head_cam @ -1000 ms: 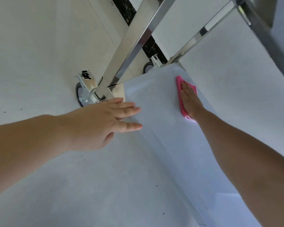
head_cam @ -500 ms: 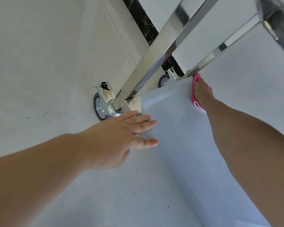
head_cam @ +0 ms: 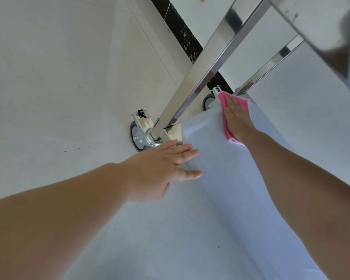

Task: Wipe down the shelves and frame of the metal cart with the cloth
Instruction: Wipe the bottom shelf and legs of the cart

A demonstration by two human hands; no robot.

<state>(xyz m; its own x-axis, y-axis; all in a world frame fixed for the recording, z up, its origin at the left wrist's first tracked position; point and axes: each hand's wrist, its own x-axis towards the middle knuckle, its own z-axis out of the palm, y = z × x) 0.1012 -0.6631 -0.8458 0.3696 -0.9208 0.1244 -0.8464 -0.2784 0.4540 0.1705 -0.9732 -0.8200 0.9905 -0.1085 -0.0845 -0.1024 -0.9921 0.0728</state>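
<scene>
Pale tiled floor [head_cam: 55,81] fills the left and bottom of the head view, with a few dark specks on it. Black marbled strip [head_cam: 180,35] runs diagonally across the floor at top centre, partly hidden behind the cart's posts.

Left arm comes in from the lower left. Left hand [head_cam: 160,168] is flat, fingers straight and together, thumb underneath; fingertips [head_cam: 190,153] rest on the near edge of the shelf [head_cam: 220,178], holding nothing. Just above the hand sits the near caster [head_cam: 136,138], grey wheel in a shiny bracket with a small black lever on top. From it the near post [head_cam: 200,77], polished square steel, rises diagonally to the upper right.

Shelf is the cart's bottom one, a pale reflective sheet running from centre down to the lower right corner. Its corner meets the near post base just beside the left fingertips.

Far caster [head_cam: 208,101] shows at the shelf's far end, beside the black strip. Cloth [head_cam: 227,128], pink, lies flat on the shelf near that far corner, one end close to the far caster. Right hand [head_cam: 237,118] presses on it palm down, fingers straight and pointing away, no curl round the cloth; pink shows past the fingertips and along the hand's left side. Right arm enters from the lower right, over the shelf.

Far post [head_cam: 271,63], thinner-looking, rises from behind the cloth to the upper right. Upper shelf edge [head_cam: 321,37], blurred steel, crosses the top right corner.
</scene>
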